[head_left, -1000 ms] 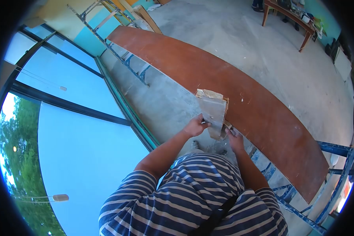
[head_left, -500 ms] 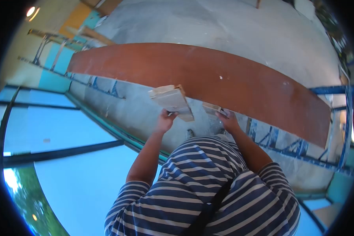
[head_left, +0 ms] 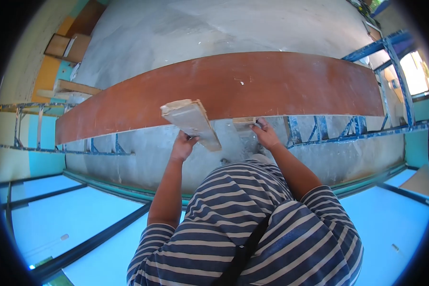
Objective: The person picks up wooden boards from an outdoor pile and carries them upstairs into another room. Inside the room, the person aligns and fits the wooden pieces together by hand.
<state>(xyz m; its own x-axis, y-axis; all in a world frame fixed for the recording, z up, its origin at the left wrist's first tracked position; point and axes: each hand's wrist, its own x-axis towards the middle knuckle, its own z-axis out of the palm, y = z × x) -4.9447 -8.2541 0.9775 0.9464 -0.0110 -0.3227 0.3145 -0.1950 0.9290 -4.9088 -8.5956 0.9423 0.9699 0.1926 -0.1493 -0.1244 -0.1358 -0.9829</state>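
Observation:
My left hand (head_left: 183, 145) grips the lower part of a flat grey board (head_left: 190, 121) with rough, plaster-crusted edges, tilted up to the left. My right hand (head_left: 266, 133) is closed round a small tool with a pale, wooden-looking blade or block (head_left: 244, 121); its exact kind is hard to make out. Both hands are at the near edge of a long reddish-brown panel (head_left: 271, 86). The board's upper end overlaps the panel in view. A small white speck (head_left: 242, 83) lies on the panel.
Paint-spattered blue ladders or trestles stand at the right (head_left: 399, 76) and left (head_left: 38, 107), by the panel's ends. Grey concrete floor (head_left: 200, 28) extends beyond. Cardboard boxes (head_left: 69, 47) are at the far left. Windows (head_left: 100, 209) with dark frames run behind me.
The view has turned, so the panel now runs nearly straight across. My hands have moved apart; the left has carried the grey board leftward, away from the right hand's tool.

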